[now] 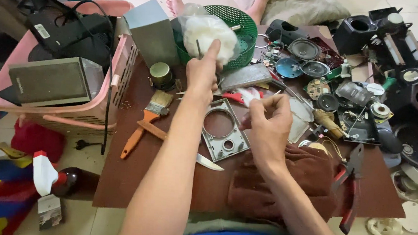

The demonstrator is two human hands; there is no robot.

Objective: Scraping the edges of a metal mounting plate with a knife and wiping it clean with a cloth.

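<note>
The left hand (203, 72) pinches a thin upright metal rod (198, 49) before the green basket (242, 26), while the right hand (266, 123), nearer the body, pinches something too small to identify just above-right of the grey speaker faceplate (225, 130) lying flat on the counter (134, 175).

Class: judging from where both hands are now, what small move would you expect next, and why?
Probably the left hand lowers its thin tool toward the right hand, whose fingertips pinch something too small to make out. Both hands hover above the grey speaker faceplate, the tool upright.
</note>
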